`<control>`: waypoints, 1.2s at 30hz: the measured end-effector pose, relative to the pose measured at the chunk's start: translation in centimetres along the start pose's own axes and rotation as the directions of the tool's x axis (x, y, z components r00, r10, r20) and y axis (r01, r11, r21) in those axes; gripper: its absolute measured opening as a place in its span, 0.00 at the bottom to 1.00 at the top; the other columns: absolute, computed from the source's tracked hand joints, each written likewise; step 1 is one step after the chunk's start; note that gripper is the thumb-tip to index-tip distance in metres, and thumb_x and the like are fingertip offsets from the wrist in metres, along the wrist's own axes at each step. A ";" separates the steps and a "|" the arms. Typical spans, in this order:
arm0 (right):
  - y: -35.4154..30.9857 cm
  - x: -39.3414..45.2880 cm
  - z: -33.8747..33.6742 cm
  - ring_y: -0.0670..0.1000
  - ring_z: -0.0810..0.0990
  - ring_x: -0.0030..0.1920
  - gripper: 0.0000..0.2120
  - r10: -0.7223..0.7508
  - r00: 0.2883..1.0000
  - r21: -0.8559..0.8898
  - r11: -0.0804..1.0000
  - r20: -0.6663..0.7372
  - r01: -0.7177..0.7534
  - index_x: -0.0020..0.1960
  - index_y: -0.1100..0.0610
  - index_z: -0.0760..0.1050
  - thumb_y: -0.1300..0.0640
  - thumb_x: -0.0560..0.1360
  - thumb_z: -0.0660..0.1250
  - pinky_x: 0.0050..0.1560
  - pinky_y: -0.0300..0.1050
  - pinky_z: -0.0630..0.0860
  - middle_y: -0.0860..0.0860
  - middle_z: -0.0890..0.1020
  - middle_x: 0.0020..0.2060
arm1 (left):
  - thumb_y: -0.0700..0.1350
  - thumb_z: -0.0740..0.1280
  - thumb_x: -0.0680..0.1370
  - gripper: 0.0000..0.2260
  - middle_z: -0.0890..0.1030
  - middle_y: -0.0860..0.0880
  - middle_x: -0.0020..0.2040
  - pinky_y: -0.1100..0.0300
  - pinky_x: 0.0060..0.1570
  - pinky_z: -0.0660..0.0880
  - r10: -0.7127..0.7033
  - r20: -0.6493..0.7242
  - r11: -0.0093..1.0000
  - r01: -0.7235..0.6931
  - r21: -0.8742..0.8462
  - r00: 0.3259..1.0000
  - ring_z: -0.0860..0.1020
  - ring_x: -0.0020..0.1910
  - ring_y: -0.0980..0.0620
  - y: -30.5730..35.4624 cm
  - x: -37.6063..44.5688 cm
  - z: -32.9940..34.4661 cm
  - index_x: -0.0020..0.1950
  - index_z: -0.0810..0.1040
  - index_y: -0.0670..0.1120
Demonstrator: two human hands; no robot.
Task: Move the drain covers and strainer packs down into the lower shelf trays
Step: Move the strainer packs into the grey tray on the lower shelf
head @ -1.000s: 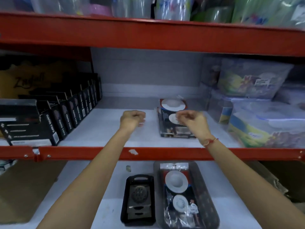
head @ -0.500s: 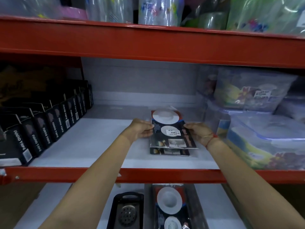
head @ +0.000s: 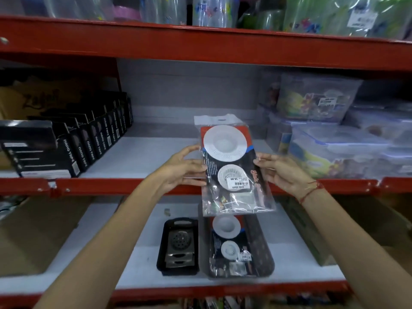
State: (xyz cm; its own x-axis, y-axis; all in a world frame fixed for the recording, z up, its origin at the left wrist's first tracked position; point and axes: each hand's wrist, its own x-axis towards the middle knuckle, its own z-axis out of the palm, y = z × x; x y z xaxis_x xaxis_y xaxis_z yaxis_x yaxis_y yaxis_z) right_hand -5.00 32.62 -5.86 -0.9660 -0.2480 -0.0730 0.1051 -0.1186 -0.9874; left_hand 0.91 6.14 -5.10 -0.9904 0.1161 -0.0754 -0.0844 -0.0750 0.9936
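I hold a sink strainer pack (head: 231, 172) by its side edges, left hand (head: 180, 172) and right hand (head: 281, 172) both pinching it, just above the right tray (head: 263, 241). That tray already holds a pack; the left tray (head: 178, 246) holds drain covers (head: 180, 246). The middle shelf (head: 145, 157) looks cleared, so this may be the last.

A single wide-angle camera worn on the person's head looks forward and slightly down, straight into a red metal shelving rack (head: 200, 49) at close range. The middle white shelf board (head: 142, 157) sits near eye level, the lower white shelf board (head: 289, 259) falls beneath. Both forearms enter from the bottom edge. Straight beams bow toward the frame edges.
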 end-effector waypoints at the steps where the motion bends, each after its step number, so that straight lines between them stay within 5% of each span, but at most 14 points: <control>1: 0.6 -0.6 -0.3 0.49 0.81 0.40 0.11 0.011 1.000 0.000 1.000 0.010 -0.011 0.51 0.57 0.77 0.68 0.73 0.67 0.48 0.42 0.79 0.51 0.84 0.40 | 0.32 0.71 0.72 0.32 0.82 0.46 0.48 0.53 0.37 0.84 -0.002 0.009 1.000 0.002 0.000 1.000 0.85 0.41 0.50 -0.6 -0.7 0.1 0.71 0.67 0.54; 9: 6.4 -6.6 -1.2 0.44 0.80 0.31 0.11 0.156 0.987 -0.109 0.982 0.033 -0.151 0.48 0.53 0.77 0.68 0.71 0.69 0.33 0.37 0.79 0.48 0.84 0.34 | 0.31 0.71 0.72 0.33 0.78 0.45 0.48 0.50 0.38 0.84 -0.057 0.039 0.997 0.055 0.052 0.998 0.82 0.43 0.50 -6.9 -6.4 1.1 0.70 0.67 0.56; 15: 12.2 -11.3 -2.0 0.44 0.83 0.32 0.10 0.289 0.957 -0.132 0.951 0.040 -0.281 0.45 0.54 0.76 0.69 0.72 0.67 0.37 0.38 0.82 0.48 0.85 0.33 | 0.31 0.70 0.73 0.33 0.80 0.46 0.47 0.52 0.36 0.84 -0.175 0.052 0.983 0.173 0.055 0.983 0.83 0.43 0.49 -12.7 -10.6 2.0 0.72 0.65 0.54; 22: 17.5 -11.5 -3.0 0.52 0.83 0.44 0.12 0.399 0.917 -0.110 0.911 -0.015 -0.398 0.52 0.58 0.77 0.69 0.71 0.69 0.54 0.48 0.79 0.55 0.85 0.44 | 0.32 0.71 0.72 0.34 0.80 0.42 0.54 0.49 0.40 0.84 -0.291 0.024 0.955 0.288 0.076 0.957 0.83 0.49 0.44 -16.8 -11.0 2.6 0.73 0.64 0.53; 28: 19.1 -8.3 -3.4 0.54 0.80 0.44 0.13 0.439 0.883 -0.116 0.880 -0.166 -0.460 0.57 0.64 0.75 0.73 0.74 0.62 0.44 0.44 0.81 0.59 0.81 0.46 | 0.33 0.68 0.75 0.25 0.82 0.43 0.52 0.53 0.39 0.84 -0.370 -0.077 0.926 0.374 0.057 0.926 0.83 0.48 0.46 -18.4 -7.3 3.3 0.71 0.68 0.43; 31: 20.1 -6.3 -3.7 0.51 0.77 0.37 0.14 0.436 0.861 -0.177 0.855 -0.261 -0.487 0.56 0.66 0.75 0.75 0.74 0.57 0.40 0.44 0.78 0.56 0.78 0.38 | 0.34 0.64 0.78 0.17 0.82 0.43 0.50 0.52 0.45 0.83 -0.432 -0.103 0.900 0.436 0.019 0.896 0.82 0.46 0.45 -19.3 -5.4 3.7 0.67 0.70 0.36; 36: 21.5 -3.7 -4.1 0.51 0.76 0.38 0.06 0.441 0.831 -0.221 0.821 -0.339 -0.526 0.51 0.66 0.75 0.68 0.76 0.61 0.39 0.43 0.76 0.55 0.77 0.40 | 0.35 0.57 0.81 0.15 0.75 0.36 0.64 0.50 0.60 0.75 -0.467 -0.140 0.883 0.470 -0.010 0.873 0.77 0.58 0.40 -20.2 -2.3 4.6 0.68 0.67 0.33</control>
State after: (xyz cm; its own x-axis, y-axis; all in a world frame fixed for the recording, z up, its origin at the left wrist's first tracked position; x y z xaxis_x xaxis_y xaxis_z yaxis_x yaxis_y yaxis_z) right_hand -0.15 34.97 -27.37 -0.8365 0.0670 -0.5439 0.5422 0.2457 -0.8035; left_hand 5.40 11.97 -24.63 -0.8408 -0.0020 -0.5413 -0.5412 -0.0216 0.8406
